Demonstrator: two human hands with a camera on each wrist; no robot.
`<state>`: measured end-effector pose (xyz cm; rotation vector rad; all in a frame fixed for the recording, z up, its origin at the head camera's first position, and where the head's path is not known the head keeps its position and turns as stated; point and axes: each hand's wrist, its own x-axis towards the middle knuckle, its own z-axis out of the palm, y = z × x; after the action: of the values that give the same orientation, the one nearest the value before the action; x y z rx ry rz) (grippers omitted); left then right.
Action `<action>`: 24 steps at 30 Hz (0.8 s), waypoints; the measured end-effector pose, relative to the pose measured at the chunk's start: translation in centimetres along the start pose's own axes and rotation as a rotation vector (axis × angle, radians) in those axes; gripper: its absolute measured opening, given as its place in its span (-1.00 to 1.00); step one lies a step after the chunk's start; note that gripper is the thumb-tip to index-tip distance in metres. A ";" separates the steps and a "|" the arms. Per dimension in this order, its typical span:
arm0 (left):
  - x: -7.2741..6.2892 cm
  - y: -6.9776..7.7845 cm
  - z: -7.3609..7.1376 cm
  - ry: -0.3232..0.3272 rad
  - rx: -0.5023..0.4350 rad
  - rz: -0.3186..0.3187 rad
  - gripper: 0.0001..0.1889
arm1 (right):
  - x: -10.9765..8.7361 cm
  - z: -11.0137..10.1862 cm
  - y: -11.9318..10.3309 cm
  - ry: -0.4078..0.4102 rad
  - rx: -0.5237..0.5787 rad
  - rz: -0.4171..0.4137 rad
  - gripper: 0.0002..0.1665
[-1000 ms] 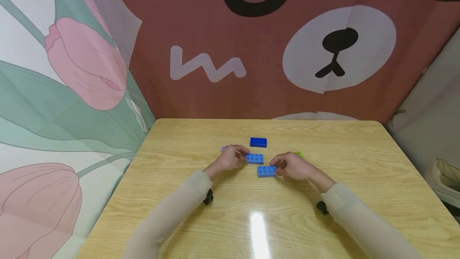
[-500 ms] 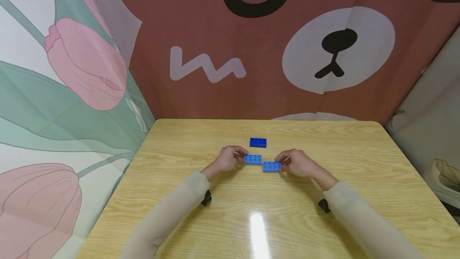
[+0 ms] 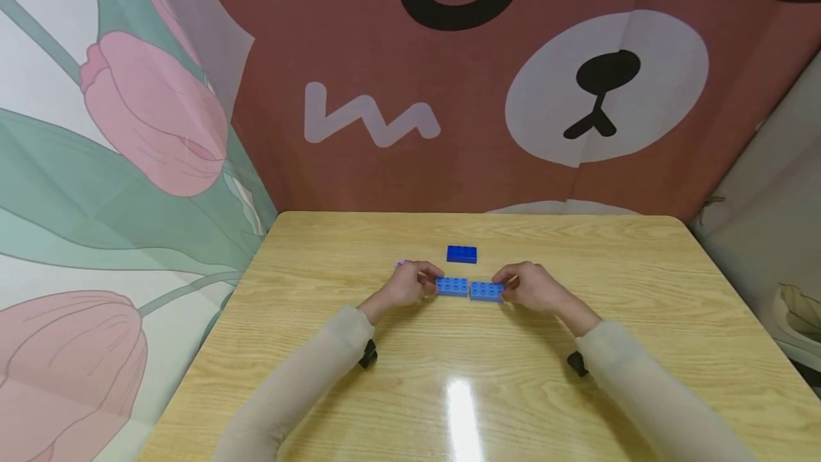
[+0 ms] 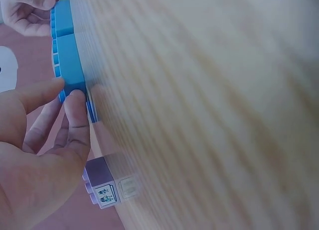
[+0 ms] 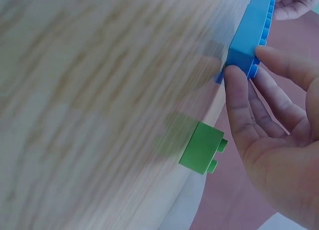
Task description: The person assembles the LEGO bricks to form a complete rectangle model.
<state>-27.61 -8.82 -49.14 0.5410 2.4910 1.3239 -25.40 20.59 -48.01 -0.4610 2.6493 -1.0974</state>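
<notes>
Two light blue toy building bricks lie end to end on the wooden table, studs up. My left hand (image 3: 407,284) pinches the outer end of the left blue brick (image 3: 452,286) between thumb and fingers. At the far end of the right blue brick (image 3: 485,291), my right hand (image 3: 531,288) holds it the same way. Only a thin gap shows between them in the head view. Seen from the left wrist, the left brick (image 4: 70,60) and the right brick (image 4: 63,16) form one row along the tabletop.
Behind the pair lies a dark blue brick (image 3: 462,254). A purple brick (image 4: 102,182) with a printed side stands beyond my left hand, and a green brick (image 5: 202,147) beyond my right. A patterned curtain (image 3: 474,127) hangs at the table's (image 3: 410,405) back edge.
My right hand has slid its blue brick away from me and to the right, from in front of the left brick to beside it. The left hand has shifted only slightly.
</notes>
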 end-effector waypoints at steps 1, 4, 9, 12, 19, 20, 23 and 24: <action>0.0 0.0 0.0 0.000 -0.002 0.002 -0.75 | 0.1 0.0 0.0 -0.001 -0.005 -0.010 -0.70; -0.1 0.0 0.0 -0.004 -0.011 0.007 -0.75 | 0.2 0.2 -0.2 0.001 -0.009 -0.017 -0.70; -0.2 0.0 0.0 -0.008 -0.020 -0.007 -0.72 | 0.4 0.2 -0.4 0.004 0.001 -0.001 -0.71; -0.2 -0.1 -0.1 -0.011 -0.026 -0.022 -0.72 | 0.5 0.1 -0.6 0.006 0.001 -0.005 -0.71; -0.2 -0.2 -0.1 -0.022 -0.020 -0.018 -0.73 | 0.6 0.1 -0.5 0.009 0.006 -0.008 -0.71; -0.2 -0.2 -0.1 -0.023 -0.021 -0.016 -0.73 | 0.6 0.1 -0.5 0.010 0.004 -0.010 -0.71; -0.2 -0.3 -0.2 -0.025 -0.022 -0.009 -0.74 | 0.7 0.1 -0.5 0.013 -0.004 -0.014 -0.71; -0.2 -0.3 -0.2 -0.025 -0.021 -0.009 -0.74 | 0.7 0.1 -0.5 0.012 -0.003 -0.014 -0.71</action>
<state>-27.53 -9.17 -49.26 0.5381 2.4541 1.3299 -25.92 19.99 -47.81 -0.4760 2.6621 -1.1038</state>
